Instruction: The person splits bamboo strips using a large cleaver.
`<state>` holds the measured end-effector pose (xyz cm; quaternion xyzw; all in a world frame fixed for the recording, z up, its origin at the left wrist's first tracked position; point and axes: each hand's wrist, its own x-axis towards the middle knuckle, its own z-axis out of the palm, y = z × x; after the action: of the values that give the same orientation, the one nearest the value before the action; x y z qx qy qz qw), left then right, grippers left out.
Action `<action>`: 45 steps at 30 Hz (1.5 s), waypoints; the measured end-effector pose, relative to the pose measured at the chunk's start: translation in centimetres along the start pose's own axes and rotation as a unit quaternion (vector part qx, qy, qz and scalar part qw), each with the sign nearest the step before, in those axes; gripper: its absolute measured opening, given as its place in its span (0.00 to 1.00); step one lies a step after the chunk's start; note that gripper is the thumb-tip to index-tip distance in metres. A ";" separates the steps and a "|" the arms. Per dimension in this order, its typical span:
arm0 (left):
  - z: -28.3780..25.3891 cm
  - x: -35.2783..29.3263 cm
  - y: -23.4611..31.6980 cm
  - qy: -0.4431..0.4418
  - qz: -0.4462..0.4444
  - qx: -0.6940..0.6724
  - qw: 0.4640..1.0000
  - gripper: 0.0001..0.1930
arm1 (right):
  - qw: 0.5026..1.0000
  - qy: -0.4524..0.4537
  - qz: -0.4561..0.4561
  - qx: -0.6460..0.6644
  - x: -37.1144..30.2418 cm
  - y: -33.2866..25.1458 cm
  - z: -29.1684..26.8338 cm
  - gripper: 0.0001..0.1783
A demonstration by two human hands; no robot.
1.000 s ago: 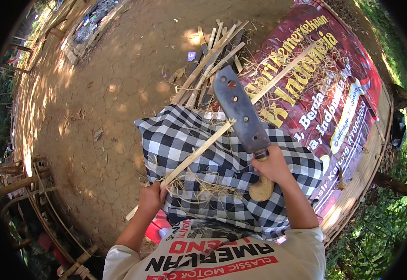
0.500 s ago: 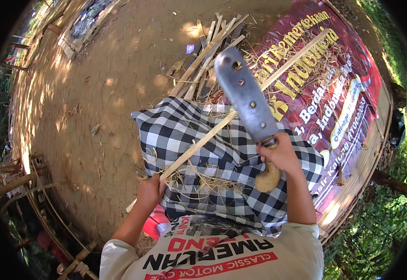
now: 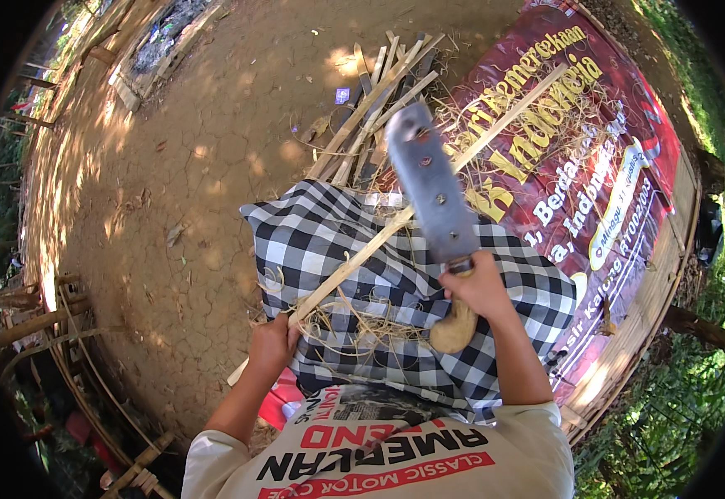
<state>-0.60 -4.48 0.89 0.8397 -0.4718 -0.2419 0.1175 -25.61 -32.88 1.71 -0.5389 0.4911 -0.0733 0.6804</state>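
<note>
My left hand [image 3: 272, 345] is closed round the near end of a long pale bamboo strip [image 3: 347, 268], which runs up and away to the right across my lap. My right hand [image 3: 475, 285] grips the curved wooden handle of a broad cleaver-like machete [image 3: 431, 187]. Its wide grey blade has several holes or spots down its length and points away from me, over the strip. A black-and-white checked cloth [image 3: 296, 229] covers my lap. Thin curled shavings [image 3: 362, 324] lie on the cloth between my hands.
Ahead lies a pile of split bamboo strips [image 3: 379, 100] on bare earth [image 3: 196, 166]. A dark red printed banner [image 3: 562, 150], strewn with shavings, spreads to the right, with a bamboo edge [image 3: 628, 337] beside it. Bamboo framework [image 3: 42, 320] stands at the left.
My right hand and the machete have moved slightly left and down toward me along the strip. The left hand keeps its hold with little shift.
</note>
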 end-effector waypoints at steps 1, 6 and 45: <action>0.0 0.0 -0.3 -0.004 -0.002 0.010 1.000 0.14 | 0.995 -0.047 0.035 -0.080 -0.6 0.3 0.7 0.08; 0.1 0.1 -0.4 -0.003 0.003 0.015 1.000 0.16 | 0.997 -0.067 -0.009 -0.040 -0.7 -0.8 0.5 0.07; -0.1 0.7 -0.1 0.013 0.001 0.000 1.000 0.18 | 0.960 -0.051 -0.148 -0.233 -1.2 1.6 3.3 0.17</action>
<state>-0.14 -5.02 0.74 0.8421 -0.4713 -0.2310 0.1237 -24.44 -29.30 0.92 -0.7527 0.3735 -0.0290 0.5414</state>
